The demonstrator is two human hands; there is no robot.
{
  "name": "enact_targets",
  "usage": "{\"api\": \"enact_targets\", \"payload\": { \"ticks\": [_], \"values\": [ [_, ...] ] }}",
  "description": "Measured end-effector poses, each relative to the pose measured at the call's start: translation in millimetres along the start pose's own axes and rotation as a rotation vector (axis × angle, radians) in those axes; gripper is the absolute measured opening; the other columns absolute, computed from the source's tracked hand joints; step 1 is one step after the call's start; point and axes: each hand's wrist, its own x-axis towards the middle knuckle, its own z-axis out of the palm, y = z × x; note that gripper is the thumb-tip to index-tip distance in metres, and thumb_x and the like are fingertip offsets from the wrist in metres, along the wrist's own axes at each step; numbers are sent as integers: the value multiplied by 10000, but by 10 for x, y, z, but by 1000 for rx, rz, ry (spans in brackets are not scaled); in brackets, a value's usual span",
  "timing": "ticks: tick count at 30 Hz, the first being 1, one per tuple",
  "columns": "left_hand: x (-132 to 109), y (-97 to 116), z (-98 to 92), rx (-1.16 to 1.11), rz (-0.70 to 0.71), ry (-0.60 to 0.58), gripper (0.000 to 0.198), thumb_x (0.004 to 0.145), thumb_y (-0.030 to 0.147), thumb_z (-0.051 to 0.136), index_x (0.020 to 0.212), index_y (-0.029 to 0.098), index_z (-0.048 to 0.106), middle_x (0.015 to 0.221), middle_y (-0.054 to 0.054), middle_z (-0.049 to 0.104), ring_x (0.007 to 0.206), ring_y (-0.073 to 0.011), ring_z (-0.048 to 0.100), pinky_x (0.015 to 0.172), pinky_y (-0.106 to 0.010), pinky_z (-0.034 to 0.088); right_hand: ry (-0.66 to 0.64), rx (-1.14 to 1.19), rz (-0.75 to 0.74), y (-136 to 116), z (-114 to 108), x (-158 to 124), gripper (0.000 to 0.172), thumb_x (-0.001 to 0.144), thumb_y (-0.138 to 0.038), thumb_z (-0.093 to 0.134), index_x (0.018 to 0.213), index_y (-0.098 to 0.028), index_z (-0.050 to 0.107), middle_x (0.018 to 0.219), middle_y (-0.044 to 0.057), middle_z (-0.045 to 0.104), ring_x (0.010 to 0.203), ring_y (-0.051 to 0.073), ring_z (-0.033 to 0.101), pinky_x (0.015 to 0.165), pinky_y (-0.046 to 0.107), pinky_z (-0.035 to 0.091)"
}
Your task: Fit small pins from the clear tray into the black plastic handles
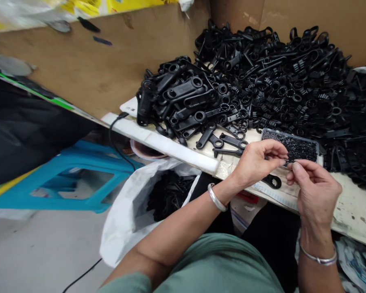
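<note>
My left hand (258, 160) and my right hand (315, 191) meet fingertip to fingertip just in front of a small clear tray (288, 136) filled with tiny black pieces. Both pinch a small black part between them; what it is stays too small to name. A black plastic lever (271, 182) lies on the table under my hands. Behind the tray spreads a big heap of black plastic levers with ring ends (262, 81). Each wrist wears a silver bangle.
A cardboard wall (88, 69) backs the worktable (354, 207). A white plastic bag (134, 207) with more black parts hangs below the table edge on the left. A blue plastic stool (76, 179) stands on the floor, and a black cable (118, 142) runs off the table.
</note>
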Motion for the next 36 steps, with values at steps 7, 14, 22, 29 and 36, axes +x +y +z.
{"api": "enact_targets", "payload": {
  "ticks": [7, 14, 22, 29, 36],
  "values": [
    [-53, 23, 48, 204, 90, 45, 145, 770, 20, 684, 795, 158, 720, 786, 12, 738, 757, -102, 671, 730, -206, 521, 56, -171, -78, -69, 136, 54, 110, 765, -255, 774, 837, -172, 765, 643, -9, 708, 529, 134, 665, 534, 244, 563],
    [8, 8, 22, 27, -26, 58, 85, 743, 72, 743, 737, 143, 697, 727, 12, 703, 703, -100, 638, 682, -208, 514, 77, -159, -149, -3, 173, 67, 111, 767, -240, 768, 854, -171, 762, 679, -4, 727, 553, 138, 680, 566, 258, 584],
    [110, -115, 55, -127, -117, 92, 103, 762, 92, 735, 807, 132, 651, 763, 4, 654, 717, -94, 601, 691, -215, 488, 82, -104, -143, 55, 250, 111, 141, 773, -264, 780, 875, -170, 754, 701, -1, 725, 581, 143, 685, 577, 279, 586],
    [170, -103, 19, 497, 88, 81, 146, 916, 81, 537, 942, 166, 653, 926, -42, 703, 886, -171, 641, 865, -317, 516, 92, -97, -100, 87, 235, 189, 176, 759, -282, 797, 884, -165, 757, 696, -4, 716, 587, 129, 677, 602, 269, 582],
    [136, -140, 29, 570, 266, 16, 238, 899, 67, 608, 1104, 153, 693, 1117, -76, 742, 1066, -197, 668, 984, -326, 524, 27, 67, 99, 157, 156, 285, 238, 721, -300, 842, 891, -157, 757, 675, -13, 698, 573, 104, 647, 602, 245, 563]
  ]
}}
